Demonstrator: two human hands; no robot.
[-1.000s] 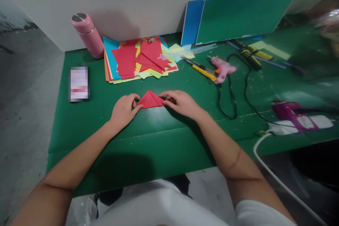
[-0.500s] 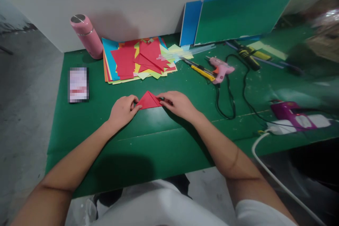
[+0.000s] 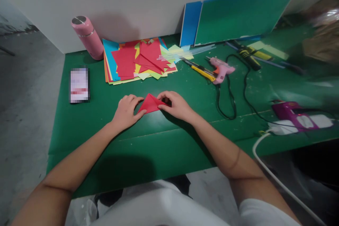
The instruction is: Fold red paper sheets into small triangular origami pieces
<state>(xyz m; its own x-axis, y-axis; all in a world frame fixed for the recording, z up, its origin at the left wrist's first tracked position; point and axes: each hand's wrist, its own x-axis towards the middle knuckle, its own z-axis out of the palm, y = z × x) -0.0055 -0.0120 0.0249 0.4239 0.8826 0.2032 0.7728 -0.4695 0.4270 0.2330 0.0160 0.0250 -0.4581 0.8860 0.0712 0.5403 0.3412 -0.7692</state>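
A small piece of red paper (image 3: 149, 104), folded into a triangle with a crease down its middle, lies on the green tabletop between my hands. My left hand (image 3: 127, 109) holds its left corner, with the thumb on the lower edge and the index finger by the upper left side. The thumb and bent fingers of my right hand (image 3: 177, 105) pinch a flap at the right corner. My right fingertips partly hide that corner.
Behind my hands lies a stack of coloured paper (image 3: 124, 60). A pink bottle (image 3: 88, 39) and a blurred-out phone-like object (image 3: 79, 85) stand and lie left. To the right are a yellow cutter (image 3: 203, 73), a pink glue gun (image 3: 222, 69), cables and a purple-and-white power strip (image 3: 293, 114).
The right flap of the red paper has been raised and shifted in my right fingers. My left fingers have spread from a tight pinch, the thumb sliding further along the lower edge.
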